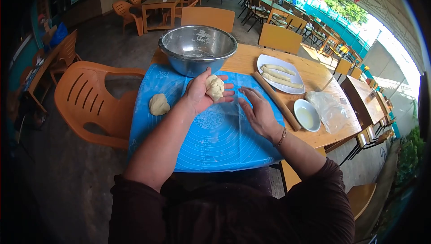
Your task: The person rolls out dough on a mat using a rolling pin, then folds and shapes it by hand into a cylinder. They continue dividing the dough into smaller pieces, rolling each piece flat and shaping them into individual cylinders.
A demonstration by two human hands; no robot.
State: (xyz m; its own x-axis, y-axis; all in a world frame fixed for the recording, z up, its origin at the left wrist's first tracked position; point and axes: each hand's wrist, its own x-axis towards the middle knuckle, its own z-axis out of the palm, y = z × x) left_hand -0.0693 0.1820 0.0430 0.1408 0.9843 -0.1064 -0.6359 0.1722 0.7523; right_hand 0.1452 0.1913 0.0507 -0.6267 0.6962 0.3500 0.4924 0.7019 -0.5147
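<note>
My left hand [198, 92] is turned palm up over the blue mat [211, 143], its fingers stretched out under a rough lump of dough [215, 87]. To the right, my right hand [258, 113] hovers above the mat with its fingers apart and nothing in it. A second piece of dough [159, 104] lies on the mat, left of my left forearm. Just beyond my left hand stands a large metal bowl [197, 59], with floury residue on its inner wall.
A rolling pin [277, 102] lies along the mat's right edge. Beyond it are a white plate [265, 59] with several dough strips, a small white bowl [307, 114] holding some liquid, and a clear plastic bag [331, 111]. An orange chair [94, 102] stands at the table's left side.
</note>
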